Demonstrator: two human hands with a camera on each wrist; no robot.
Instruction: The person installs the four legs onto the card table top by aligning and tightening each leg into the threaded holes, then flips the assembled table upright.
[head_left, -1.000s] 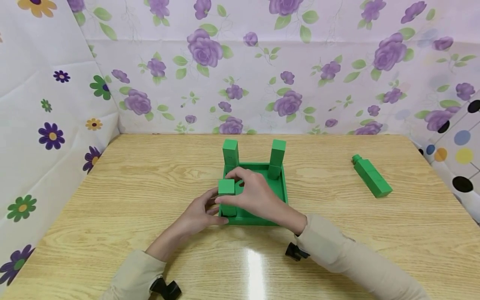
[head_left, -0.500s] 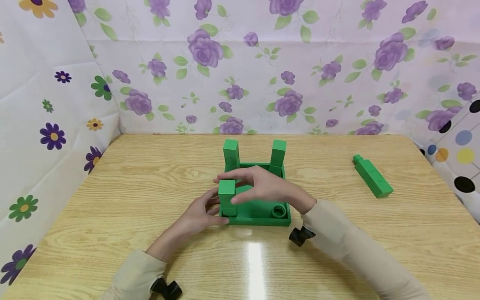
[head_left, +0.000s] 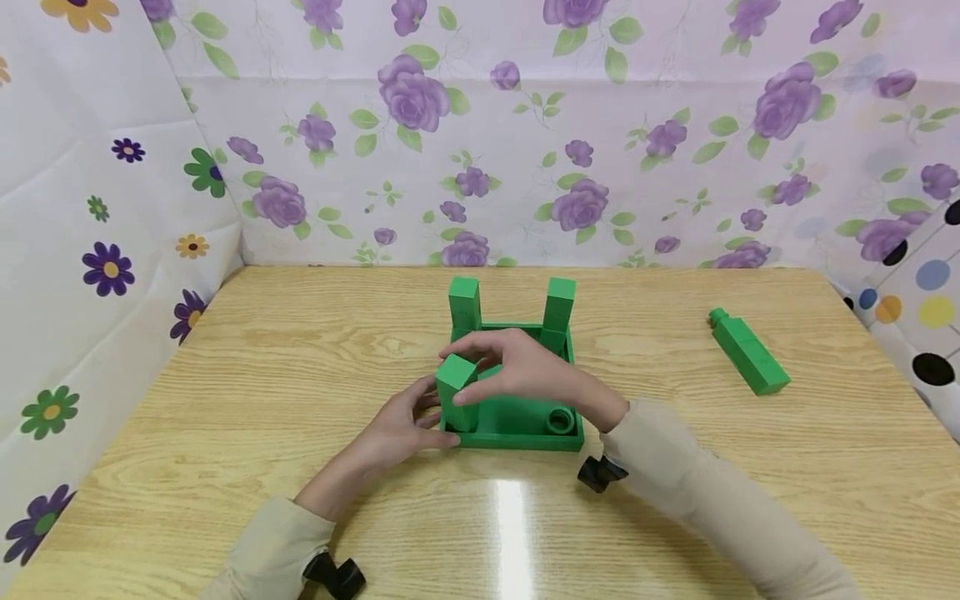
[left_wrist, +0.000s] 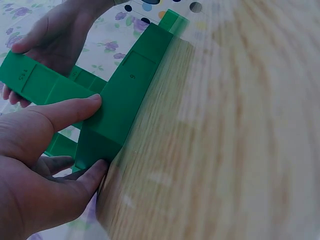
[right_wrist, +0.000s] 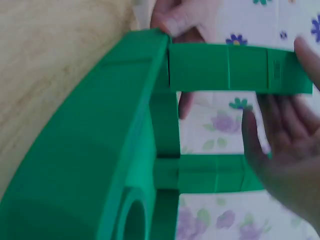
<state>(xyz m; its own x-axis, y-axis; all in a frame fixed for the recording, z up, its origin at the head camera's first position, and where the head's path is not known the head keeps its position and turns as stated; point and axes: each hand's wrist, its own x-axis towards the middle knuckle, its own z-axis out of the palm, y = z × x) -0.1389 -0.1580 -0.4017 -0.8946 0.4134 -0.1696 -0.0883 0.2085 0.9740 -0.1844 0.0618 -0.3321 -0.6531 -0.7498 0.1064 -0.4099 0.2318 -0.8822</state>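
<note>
A green square post (head_left: 457, 400) stands at the near left corner of a shallow green tray-like base (head_left: 517, 442). My right hand (head_left: 528, 375) pinches its top between thumb and fingers. The post's top face is turned askew to the base. Around the base's near left corner curl the fingers and thumb of my left hand (head_left: 390, 429); its thumb lies at the front rim. In the right wrist view the post (right_wrist: 225, 67) shows joint lines along its length. A round, ringed socket (head_left: 560, 432) sits at the base's near right corner.
Two matching posts stand upright at the back left (head_left: 464, 308) and back right (head_left: 558, 308) corners. A loose green post (head_left: 750, 358) with a threaded end lies on the wooden table (head_left: 315, 333) to the right. Floral cloth (head_left: 510, 150) hangs behind the table.
My right hand has loosened, shifted right and taken hold of the near left post again. That post has twisted, its top now a diamond from above. My left hand stays put.
</note>
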